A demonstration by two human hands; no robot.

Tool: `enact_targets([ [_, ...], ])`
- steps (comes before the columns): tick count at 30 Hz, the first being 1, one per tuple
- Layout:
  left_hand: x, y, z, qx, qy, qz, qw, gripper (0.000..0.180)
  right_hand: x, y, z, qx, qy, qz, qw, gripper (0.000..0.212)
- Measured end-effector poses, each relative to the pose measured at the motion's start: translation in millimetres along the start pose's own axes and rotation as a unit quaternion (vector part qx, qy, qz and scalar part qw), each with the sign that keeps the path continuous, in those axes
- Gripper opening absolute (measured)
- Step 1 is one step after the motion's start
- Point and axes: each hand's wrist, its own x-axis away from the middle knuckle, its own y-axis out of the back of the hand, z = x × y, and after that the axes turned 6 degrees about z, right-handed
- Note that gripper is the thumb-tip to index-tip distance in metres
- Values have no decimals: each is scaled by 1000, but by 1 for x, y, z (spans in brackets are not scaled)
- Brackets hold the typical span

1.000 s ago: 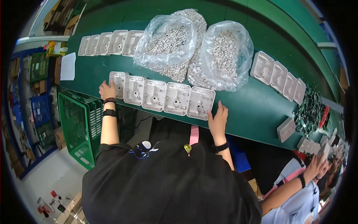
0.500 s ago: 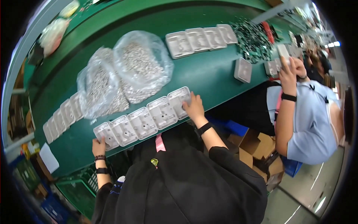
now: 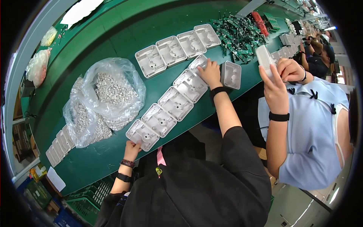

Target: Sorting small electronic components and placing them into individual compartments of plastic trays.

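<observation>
A slanting row of several open white plastic housings (image 3: 176, 103) lies on the green table, edge to edge, their moulded insides facing up. My left hand (image 3: 133, 149) grips the outer end of the near-left housing (image 3: 142, 135), thumb on its rim. At the far-right end, my right hand (image 3: 210, 73) has its fingers over the edge of the last housing (image 3: 198, 63), partly covering it. A second row of similar housings (image 3: 171, 51) sits just beyond. Close to the right of my right hand stands a single housing (image 3: 231, 75).
Clear bags of small white parts (image 3: 113, 89) stand at the left, with a row of housings (image 3: 59, 145) beyond. Green circuit boards (image 3: 242, 38) are heaped at the far right. A co-worker (image 3: 302, 128) on the right holds a white housing (image 3: 266, 60) in both hands.
Both my hands and the row between them have slid rightward along the table, toward the back row and the co-worker. The view has also turned. The row stays together.
</observation>
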Motion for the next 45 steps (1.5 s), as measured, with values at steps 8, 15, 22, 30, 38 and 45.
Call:
enact_targets([
  [8, -12, -55, -34, -21, -101, 15, 995, 32, -47, -6, -27, 60, -65, -18, 996, 69],
  [15, -39, -92, -69, -63, -240, -49, 968, 37, -73, 7, -73, 82, -166, 22, 982, 67],
  [22, -74, -92, -105, -164, -282, -165, 931, 48, -88, 27, -72, 81, -232, 69, 967, 65],
  [30, -78, -82, -125, -226, -303, -158, 912, 47, -92, 11, -116, 211, -124, 29, 969, 48],
  [38, 44, 210, -54, -129, -236, 18, 963, 38, 103, 79, 275, -321, 219, -86, 917, 29],
  [45, 28, 583, 118, -209, -36, -634, 744, 47, 291, -41, 559, -421, 404, 317, 748, 43],
])
